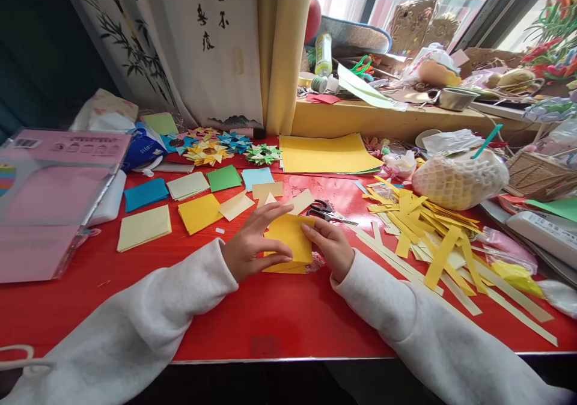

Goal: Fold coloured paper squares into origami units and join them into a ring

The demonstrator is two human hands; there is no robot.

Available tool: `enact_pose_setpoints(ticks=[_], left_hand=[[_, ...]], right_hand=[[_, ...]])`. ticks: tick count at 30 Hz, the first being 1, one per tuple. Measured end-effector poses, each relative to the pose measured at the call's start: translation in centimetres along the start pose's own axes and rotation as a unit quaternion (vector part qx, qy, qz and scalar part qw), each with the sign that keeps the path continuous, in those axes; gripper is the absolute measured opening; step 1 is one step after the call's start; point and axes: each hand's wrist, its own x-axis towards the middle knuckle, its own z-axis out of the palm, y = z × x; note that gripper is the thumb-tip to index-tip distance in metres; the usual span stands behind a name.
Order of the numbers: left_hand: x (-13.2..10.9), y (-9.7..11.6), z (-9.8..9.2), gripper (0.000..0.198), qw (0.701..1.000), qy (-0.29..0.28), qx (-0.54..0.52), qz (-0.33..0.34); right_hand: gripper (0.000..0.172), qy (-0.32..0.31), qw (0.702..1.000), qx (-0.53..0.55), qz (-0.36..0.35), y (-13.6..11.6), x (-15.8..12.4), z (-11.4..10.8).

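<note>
A yellow paper square (291, 237) is raised over the red table, its right edge pinched by my right hand (332, 244). My left hand (258, 240) is at the left side of this square, thumb and fingers spread apart. Below the held piece, more yellow paper (288, 267) shows on the table. Black-handled scissors (325, 211) lie just beyond my right hand. Left of my hands sit small paper stacks: yellow (201, 214), cream (145, 227), blue (145, 194) and green (224, 178).
Cut paper strips (439, 255) are heaped on the right of the red table (216, 327). Large yellow sheets (322, 154) and folded paper stars (205, 151) lie at the back. A pink plastic-wrapped pack (54, 207) stands at the left; a netted, wrapped object (462, 176) is at the right.
</note>
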Motion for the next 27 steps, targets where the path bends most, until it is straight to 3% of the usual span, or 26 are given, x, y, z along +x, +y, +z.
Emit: enact_pose_setpoints(ticks=[4,8,14,18,23,27], left_hand=[[0.1,-0.1,-0.2,0.015,0.986,0.029,-0.085,-0.143],[0.0,-0.4,0.0,0.015,0.962,0.085,-0.140,-0.216],[0.0,0.3,0.2,0.013,0.968,0.101,-0.098,-0.209],[0.0,0.8,0.2,0.012,0.973,0.105,-0.071,-0.194],[0.1,0.9,0.4,0.034,0.959,0.058,-0.120,-0.249],[0.0,0.9,0.5,0.034,0.944,0.039,-0.179,-0.275]], right_hand=[[0.023,-0.048,0.999,0.008,0.013,-0.2,-0.2,0.2],[0.027,-0.091,0.995,0.024,0.036,-0.5,-0.5,0.5],[0.039,-0.125,0.992,0.015,0.024,-0.7,-0.7,1.0],[0.038,-0.103,0.995,-0.002,-0.009,-0.5,-0.6,1.1],[0.031,-0.065,0.997,-0.018,-0.029,-0.6,-0.3,0.9],[0.030,-0.051,0.998,-0.012,-0.033,-0.6,-0.3,0.8]])
